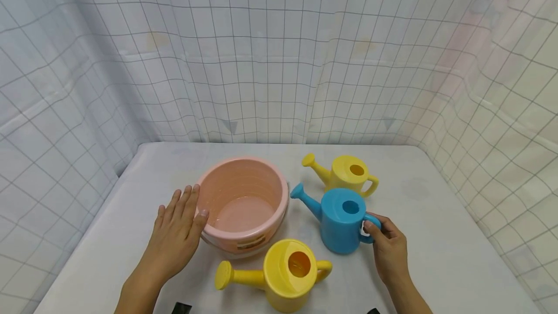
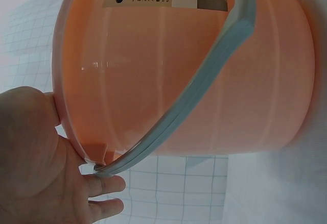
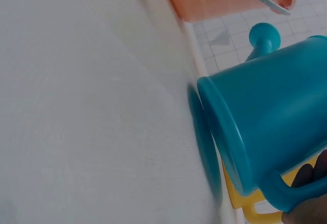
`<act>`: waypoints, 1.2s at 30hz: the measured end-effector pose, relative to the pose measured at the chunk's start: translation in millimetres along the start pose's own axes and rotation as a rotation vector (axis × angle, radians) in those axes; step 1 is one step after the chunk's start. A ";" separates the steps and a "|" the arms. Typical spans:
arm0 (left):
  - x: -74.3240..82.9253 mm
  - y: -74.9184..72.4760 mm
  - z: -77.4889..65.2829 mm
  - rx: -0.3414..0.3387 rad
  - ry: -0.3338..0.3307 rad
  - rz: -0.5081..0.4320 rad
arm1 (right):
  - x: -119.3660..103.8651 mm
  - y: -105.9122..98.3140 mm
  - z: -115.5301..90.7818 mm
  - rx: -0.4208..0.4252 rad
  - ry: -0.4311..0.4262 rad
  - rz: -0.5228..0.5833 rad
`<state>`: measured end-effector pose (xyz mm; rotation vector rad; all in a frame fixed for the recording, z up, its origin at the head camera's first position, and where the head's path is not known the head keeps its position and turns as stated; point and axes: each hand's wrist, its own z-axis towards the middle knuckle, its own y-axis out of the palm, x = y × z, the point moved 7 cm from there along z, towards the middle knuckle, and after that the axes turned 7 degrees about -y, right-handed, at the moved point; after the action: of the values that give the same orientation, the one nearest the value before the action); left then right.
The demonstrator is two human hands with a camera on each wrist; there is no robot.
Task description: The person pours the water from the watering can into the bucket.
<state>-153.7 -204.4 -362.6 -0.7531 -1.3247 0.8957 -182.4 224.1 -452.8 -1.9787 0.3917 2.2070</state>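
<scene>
By its handle, my right hand (image 1: 389, 246) grips a blue watering can (image 1: 342, 222), whose spout points left toward a pink bucket (image 1: 244, 236). In the right wrist view the can's base (image 3: 225, 137) appears slightly off the table, with a shadow beside it. My left hand (image 1: 176, 231) rests with straight fingers on the bucket's left rim. The left wrist view shows that hand (image 2: 46, 157) at the rim near the end of the bucket's grey carrying handle (image 2: 179, 106). Part of the right hand's fingers lies outside the right wrist view.
In front of the bucket stands a yellow watering can (image 1: 285, 275), spout to the left. Another, paler yellow watering can (image 1: 346, 171) is behind the blue one. The white table (image 1: 436, 256) is enclosed by grid-patterned white curtains (image 1: 279, 62).
</scene>
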 end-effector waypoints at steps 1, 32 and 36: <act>0.1 -0.2 0.2 0.000 0.000 0.001 | 0.7 -0.1 -0.1 0.002 0.001 0.000; 1.5 1.1 -0.6 0.008 0.006 -0.009 | 15.6 0.0 -4.1 0.022 0.062 -0.086; 1.1 1.3 -0.9 0.003 0.003 -0.010 | 16.7 -0.6 -3.3 0.020 0.058 -0.078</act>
<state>-152.9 -202.8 -363.3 -0.7448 -1.3231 0.8883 -181.0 222.6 -469.7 -2.0159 0.3357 2.0951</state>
